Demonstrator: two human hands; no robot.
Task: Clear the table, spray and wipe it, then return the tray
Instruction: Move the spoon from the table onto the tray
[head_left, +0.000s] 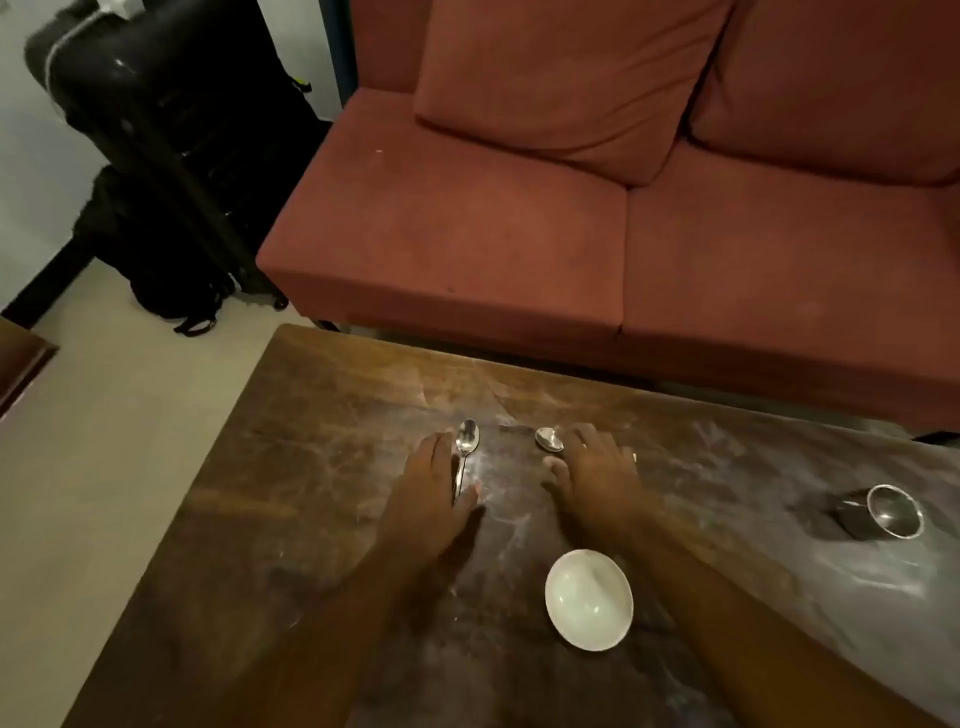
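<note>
Reaching over the dusty dark wooden table (322, 467) | left hand (431, 493) flat, fingers loose beside long steel spoon (466, 452) | right hand (597, 467) covering second steel spoon (549, 439), grip unclear | white round ceramic bowl (588, 599) nearer than both spoons

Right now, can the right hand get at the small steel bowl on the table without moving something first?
Probably yes. The steel bowl stands alone to the right of the right hand, with only bare table between them.
</note>
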